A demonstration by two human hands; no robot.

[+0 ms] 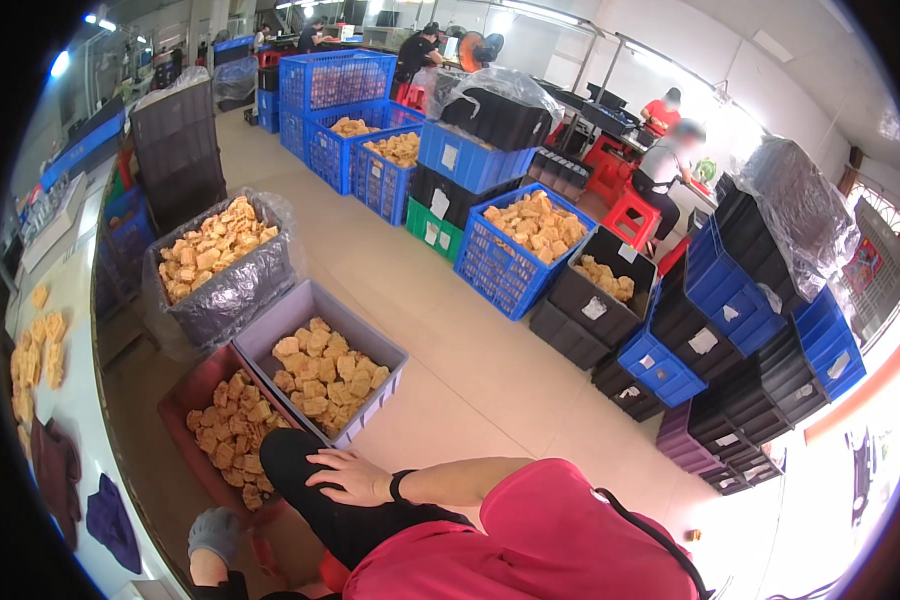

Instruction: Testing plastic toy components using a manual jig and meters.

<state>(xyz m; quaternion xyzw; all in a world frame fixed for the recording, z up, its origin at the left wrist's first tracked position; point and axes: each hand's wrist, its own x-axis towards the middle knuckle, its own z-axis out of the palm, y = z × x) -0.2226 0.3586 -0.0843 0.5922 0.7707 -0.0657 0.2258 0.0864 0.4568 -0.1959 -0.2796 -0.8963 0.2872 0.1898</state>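
My right hand (345, 475) lies bare on my knee in black trousers (305, 475), its fingers spread and nothing in them. A dark band circles that wrist. My left hand (215, 535), in a grey glove, hangs low beside the dark red crate (180, 400); its fingers are too small and partly hidden to tell their pose. Tan, lumpy blocks (232, 425) fill much of that crate. Right against it, a grey crate (375, 415) holds more such blocks (325, 370).
A long white table (85, 350) on the left bears tan blocks (40, 345) and dark cloths (113, 520). A plastic-lined bin (225, 315) of blocks stands ahead. Blue crates (510, 275) and black stacked crates (760, 390) line the right. Other people (660, 165) sit at benches farther back.
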